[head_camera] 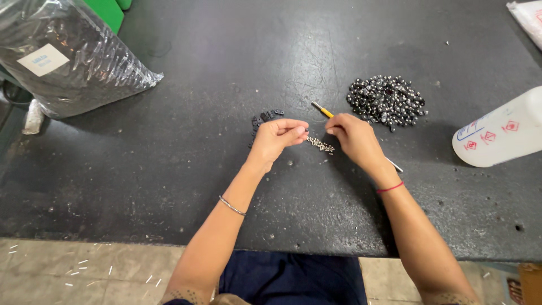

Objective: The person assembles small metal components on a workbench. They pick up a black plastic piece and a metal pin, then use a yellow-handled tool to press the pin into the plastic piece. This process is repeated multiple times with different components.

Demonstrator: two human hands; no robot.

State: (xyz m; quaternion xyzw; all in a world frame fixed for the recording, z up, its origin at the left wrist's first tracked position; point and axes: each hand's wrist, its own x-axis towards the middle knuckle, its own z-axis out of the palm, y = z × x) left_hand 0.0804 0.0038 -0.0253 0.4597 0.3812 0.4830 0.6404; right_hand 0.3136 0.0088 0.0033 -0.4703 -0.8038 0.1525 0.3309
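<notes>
My left hand (278, 137) hovers just above the dark worktable (169, 169), fingers pinched together on something too small to make out. My right hand (353, 139) faces it, fingers curled at a small heap of tiny silver pins (322, 146) lying between the two hands. A thin tool with a yellow handle (323, 109) lies under the right hand, its metal end sticking out near the wrist. Several small black parts (265, 117) lie just beyond the left hand. A pile of shiny dark round pieces (387, 100) sits beyond the right hand.
A large clear plastic bag (73, 56) of dark parts rests at the far left. A white plastic bottle (502, 133) lies on its side at the right edge. Another plastic bag (528, 17) shows in the top right corner. Tiled floor lies below the table's near edge.
</notes>
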